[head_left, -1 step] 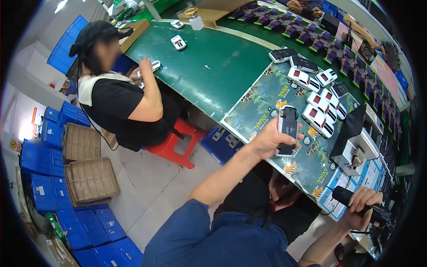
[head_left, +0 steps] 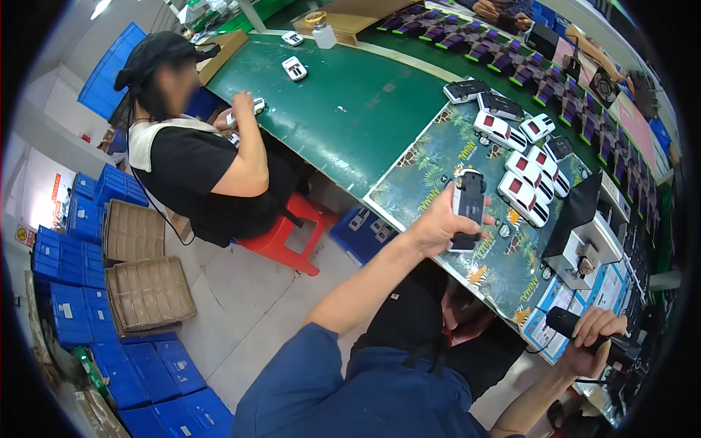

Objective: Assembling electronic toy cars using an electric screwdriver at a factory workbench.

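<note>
My left hand (head_left: 436,225) grips a toy car (head_left: 468,201) over the near edge of the patterned mat. The car's black underside faces me, and my thumb lies across its lower end. At the lower right my right hand (head_left: 593,337) is wrapped round a black power tool (head_left: 562,321) that looks like an electric screwdriver. Its far end is partly lost in the dark rim. Beyond my left hand, several white toy cars (head_left: 522,193) with red windows and black stripes lie close together on the mat. Toy cars with black undersides up (head_left: 467,90) lie farther back.
A black and white box-like fixture (head_left: 580,248) stands on the mat's right. Left of me a co-worker (head_left: 197,157) on a red stool (head_left: 292,241) handles a white toy car. A blue bin (head_left: 350,244) sits below the table (head_left: 328,124); a conveyor with purple holders (head_left: 504,58) runs behind.
My left hand has shifted slightly left with the toy car, which stays underside toward me. My right hand keeps its place on the black tool.
</note>
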`<state>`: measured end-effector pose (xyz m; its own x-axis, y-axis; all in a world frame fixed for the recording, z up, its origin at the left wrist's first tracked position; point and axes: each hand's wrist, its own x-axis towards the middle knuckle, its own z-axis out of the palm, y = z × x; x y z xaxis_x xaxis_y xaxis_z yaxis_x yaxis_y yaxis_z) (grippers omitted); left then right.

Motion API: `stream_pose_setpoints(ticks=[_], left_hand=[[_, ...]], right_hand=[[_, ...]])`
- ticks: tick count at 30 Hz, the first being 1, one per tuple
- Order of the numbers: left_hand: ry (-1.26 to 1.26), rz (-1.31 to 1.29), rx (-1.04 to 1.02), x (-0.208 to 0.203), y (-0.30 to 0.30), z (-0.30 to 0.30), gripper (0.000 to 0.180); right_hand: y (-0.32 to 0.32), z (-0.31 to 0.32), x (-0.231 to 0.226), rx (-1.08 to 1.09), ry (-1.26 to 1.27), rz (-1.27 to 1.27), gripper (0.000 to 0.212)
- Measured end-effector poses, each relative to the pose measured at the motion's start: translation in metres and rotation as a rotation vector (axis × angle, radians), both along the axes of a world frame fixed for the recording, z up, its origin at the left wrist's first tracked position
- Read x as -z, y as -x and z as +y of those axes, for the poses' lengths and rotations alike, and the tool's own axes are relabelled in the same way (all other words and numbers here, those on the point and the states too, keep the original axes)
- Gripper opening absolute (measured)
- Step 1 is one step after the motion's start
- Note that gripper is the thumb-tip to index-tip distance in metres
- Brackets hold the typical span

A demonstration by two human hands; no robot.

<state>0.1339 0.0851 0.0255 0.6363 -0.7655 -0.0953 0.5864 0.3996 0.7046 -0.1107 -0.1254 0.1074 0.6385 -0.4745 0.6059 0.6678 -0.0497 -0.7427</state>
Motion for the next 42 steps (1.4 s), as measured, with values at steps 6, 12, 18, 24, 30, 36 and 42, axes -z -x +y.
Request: stream_pose_setpoints(ticks=[6, 12, 18, 24, 30, 36, 42], left_hand=[[-0.149, -0.257, -0.155, 0.004, -0.039, 0.019, 0.065], [-0.549, -1.301, -0.651, 0.001, -0.072, 0.020, 0.053], [-0.866, -2.169, 0.008, 0.004, -0.085, 0.017, 0.078], [-1.122, -2.295, -0.156, 0.004, -0.134, 0.091, 0.086], [-1.396, -1.713, -0.614, 0.037, -0.129, 0.128, 0.084], [-1.331, -1.645, -0.661, 0.038, -0.124, 0.124, 0.073], [-1.314, -1.643, -0.679, 0.041, -0.124, 0.129, 0.067]], right_hand=[[0.012, -0.009, 0.019, 0.002, 0.038, 0.074, 0.015], [0.023, -0.018, 0.024, 0.093, 0.130, 0.113, 0.011], [0.031, -0.020, 0.031, 0.144, 0.078, 0.129, 0.010], [0.043, -0.026, 0.041, 0.214, 0.042, 0.183, 0.011], [0.042, -0.028, 0.048, 0.169, -0.043, 0.192, 0.013], [0.040, -0.026, 0.051, 0.166, -0.079, 0.183, 0.015], [0.044, -0.025, 0.053, 0.109, -0.080, 0.160, 0.012]])
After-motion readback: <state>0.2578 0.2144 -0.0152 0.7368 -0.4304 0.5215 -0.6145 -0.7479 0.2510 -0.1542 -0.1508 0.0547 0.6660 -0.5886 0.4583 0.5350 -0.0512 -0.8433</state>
